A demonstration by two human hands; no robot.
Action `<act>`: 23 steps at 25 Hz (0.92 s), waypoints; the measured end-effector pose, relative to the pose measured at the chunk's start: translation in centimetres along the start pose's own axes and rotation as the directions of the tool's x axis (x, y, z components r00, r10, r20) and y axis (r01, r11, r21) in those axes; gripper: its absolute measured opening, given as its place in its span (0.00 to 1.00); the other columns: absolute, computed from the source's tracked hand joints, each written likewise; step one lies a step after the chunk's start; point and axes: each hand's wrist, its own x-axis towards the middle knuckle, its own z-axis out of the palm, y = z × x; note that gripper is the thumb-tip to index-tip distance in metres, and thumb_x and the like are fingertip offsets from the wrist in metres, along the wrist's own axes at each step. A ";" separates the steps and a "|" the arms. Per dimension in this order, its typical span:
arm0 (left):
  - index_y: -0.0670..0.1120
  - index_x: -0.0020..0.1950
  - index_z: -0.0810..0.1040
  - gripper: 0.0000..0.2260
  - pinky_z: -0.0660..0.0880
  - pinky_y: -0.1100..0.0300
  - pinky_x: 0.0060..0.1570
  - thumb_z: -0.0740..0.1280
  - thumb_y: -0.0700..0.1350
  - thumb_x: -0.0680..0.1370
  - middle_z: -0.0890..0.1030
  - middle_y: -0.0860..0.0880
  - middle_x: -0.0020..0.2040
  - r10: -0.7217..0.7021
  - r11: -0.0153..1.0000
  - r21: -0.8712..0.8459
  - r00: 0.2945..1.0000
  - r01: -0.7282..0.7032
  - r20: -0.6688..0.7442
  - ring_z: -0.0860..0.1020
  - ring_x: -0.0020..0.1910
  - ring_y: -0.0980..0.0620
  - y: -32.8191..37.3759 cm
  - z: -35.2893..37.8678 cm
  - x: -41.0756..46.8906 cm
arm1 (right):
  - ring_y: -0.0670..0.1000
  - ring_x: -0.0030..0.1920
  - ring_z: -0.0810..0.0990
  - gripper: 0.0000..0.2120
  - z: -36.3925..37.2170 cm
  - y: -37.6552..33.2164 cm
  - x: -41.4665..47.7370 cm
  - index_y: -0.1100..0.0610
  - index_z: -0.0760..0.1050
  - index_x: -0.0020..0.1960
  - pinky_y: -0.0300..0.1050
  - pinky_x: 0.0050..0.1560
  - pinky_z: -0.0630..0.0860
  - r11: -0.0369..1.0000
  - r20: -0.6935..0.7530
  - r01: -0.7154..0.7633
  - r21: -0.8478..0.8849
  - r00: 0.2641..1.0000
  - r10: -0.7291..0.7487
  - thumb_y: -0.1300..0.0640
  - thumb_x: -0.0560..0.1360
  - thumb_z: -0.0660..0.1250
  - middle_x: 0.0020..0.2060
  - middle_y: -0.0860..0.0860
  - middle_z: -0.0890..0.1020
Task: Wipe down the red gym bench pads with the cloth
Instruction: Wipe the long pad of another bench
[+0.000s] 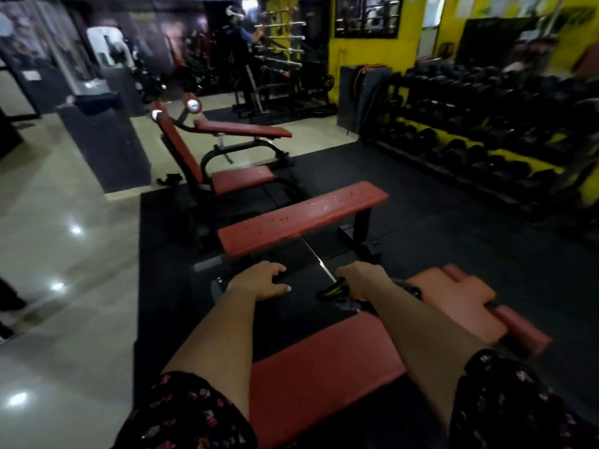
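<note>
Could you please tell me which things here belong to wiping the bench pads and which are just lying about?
For the job:
near red padded bench top
flat red bench pad ahead
red adjustable bench pads
crumpled grey cloth, held in the right hand

Just lying about:
black dumbbells on their rack
wall rack of steel bars

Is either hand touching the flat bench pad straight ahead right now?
No: the left hand and right hand are both short of the flat bench pad, just beyond the nearer pad.
</note>
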 end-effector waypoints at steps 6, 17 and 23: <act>0.52 0.74 0.69 0.28 0.69 0.52 0.67 0.70 0.58 0.76 0.73 0.48 0.67 0.118 0.992 0.041 0.988 -0.122 0.100 0.73 0.66 0.49 9.8 2.9 4.4 | 0.60 0.55 0.76 0.11 2.2 9.0 -3.1 0.54 0.74 0.57 0.53 0.45 0.73 0.991 -0.006 -0.131 0.042 0.991 0.131 0.60 0.76 0.65 0.55 0.54 0.69; 0.51 0.74 0.69 0.28 0.70 0.49 0.65 0.69 0.59 0.76 0.72 0.48 0.68 0.389 0.909 0.076 0.899 -0.410 0.201 0.73 0.64 0.48 38.0 10.4 13.2 | 0.55 0.50 0.79 0.13 3.8 34.9 -16.9 0.55 0.77 0.55 0.37 0.39 0.73 0.836 0.066 -0.505 0.216 0.862 0.503 0.48 0.76 0.65 0.53 0.52 0.80; 0.52 0.73 0.70 0.27 0.69 0.51 0.67 0.68 0.56 0.75 0.72 0.51 0.69 0.517 0.812 0.108 0.793 -0.574 0.323 0.72 0.67 0.48 54.2 16.1 14.4 | 0.54 0.53 0.81 0.09 5.2 45.4 -27.3 0.52 0.79 0.54 0.48 0.50 0.78 0.703 0.104 -0.669 0.239 0.738 0.667 0.55 0.74 0.68 0.55 0.51 0.79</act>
